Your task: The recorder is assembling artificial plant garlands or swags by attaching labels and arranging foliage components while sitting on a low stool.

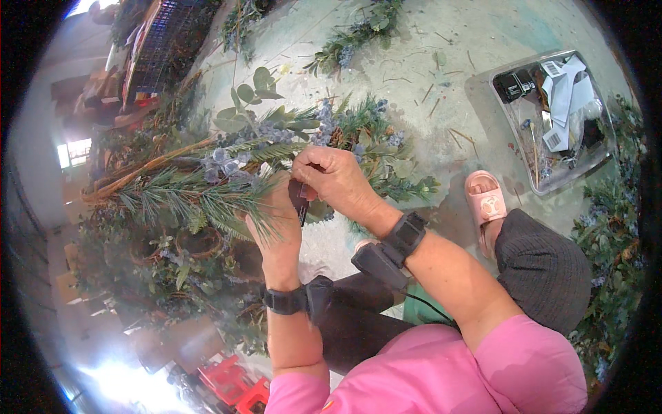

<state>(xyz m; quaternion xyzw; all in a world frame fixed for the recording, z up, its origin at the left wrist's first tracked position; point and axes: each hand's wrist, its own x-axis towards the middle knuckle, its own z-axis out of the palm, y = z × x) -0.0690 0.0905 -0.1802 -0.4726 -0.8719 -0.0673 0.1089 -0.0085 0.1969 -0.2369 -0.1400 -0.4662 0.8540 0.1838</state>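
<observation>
A wreath of bare twigs, pine sprigs, round green leaves and dusty blue berries (227, 165) stretches left from my hands. My left hand (279, 221) is closed at its right part; pine needles cover some of the fingers. Close against it, my right hand (338, 181) pinches, thumb and fingertips pressed together. Between the hands a small dark piece with a thin black end (301, 203) shows; its kind is unclear, and what the right fingertips grip is too small to make out.
A clear plastic bin (534, 183) with papers, white labels and a black box stands at the right. Greenery (607, 228) lines the right edge, and more wreaths (172, 255) lie at left. Cut twigs litter the floor. A red plastic stool (234, 383) stands lower left.
</observation>
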